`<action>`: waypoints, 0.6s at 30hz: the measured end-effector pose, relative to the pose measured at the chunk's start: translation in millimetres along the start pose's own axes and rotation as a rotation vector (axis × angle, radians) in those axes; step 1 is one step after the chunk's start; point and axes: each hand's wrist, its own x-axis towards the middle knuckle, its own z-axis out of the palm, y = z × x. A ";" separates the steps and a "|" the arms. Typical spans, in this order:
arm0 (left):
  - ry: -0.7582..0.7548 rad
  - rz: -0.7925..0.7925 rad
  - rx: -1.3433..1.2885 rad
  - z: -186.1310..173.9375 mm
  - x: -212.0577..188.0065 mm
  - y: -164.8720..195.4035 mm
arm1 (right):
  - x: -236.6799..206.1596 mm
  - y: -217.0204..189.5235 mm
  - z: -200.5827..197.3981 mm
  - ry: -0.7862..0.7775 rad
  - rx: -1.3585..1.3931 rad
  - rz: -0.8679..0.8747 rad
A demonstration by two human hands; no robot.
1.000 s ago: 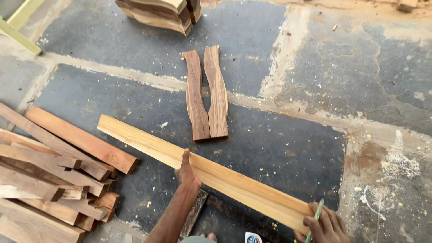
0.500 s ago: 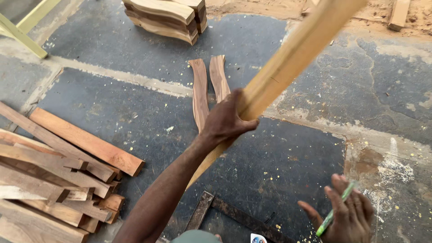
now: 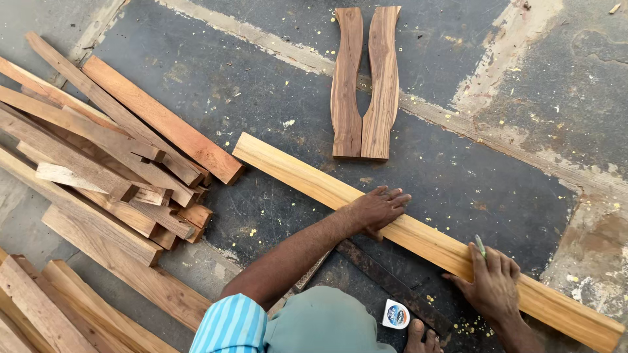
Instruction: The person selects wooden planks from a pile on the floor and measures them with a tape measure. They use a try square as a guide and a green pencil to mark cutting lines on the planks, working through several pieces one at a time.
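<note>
Here I look down on a long pale wooden plank (image 3: 340,194) lying flat on the dark, stained concrete floor (image 3: 458,170), running from upper left to lower right. Its top face is a light yellow-tan with straight grain and squared edges, cleaner than the reddish boards nearby. My left hand (image 3: 378,208) rests palm-down on the plank's middle, fingers spread flat across the near edge, pinching nothing. My right hand (image 3: 490,284) lies on the plank further toward its lower-right end, its grip pressed around a green pencil (image 3: 480,246) whose tip sticks up above the fingers. Just beyond the plank lie two curved dark-brown wooden pieces (image 3: 365,82), side by side and touching. A loose pile of reddish-brown boards (image 3: 111,157) sprawls to the left, well apart from my hands. Near my bare foot (image 3: 418,338) sits a small round white and blue tape measure (image 3: 395,314), beside a dark metal bar (image 3: 392,287) that lies under the plank's near side.
</note>
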 end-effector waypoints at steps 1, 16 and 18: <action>0.009 -0.086 -0.011 7.5 -9.2 4.3 | 5.1 -11.9 4.9 -0.008 0.026 -0.007; -0.223 -0.947 -1.582 21.7 -114.1 158.6 | -67.0 -106.8 49.3 -0.462 0.539 -0.114; -0.106 -0.758 -1.847 22.3 -114.4 156.4 | -61.1 -117.0 38.6 -0.351 0.675 -0.066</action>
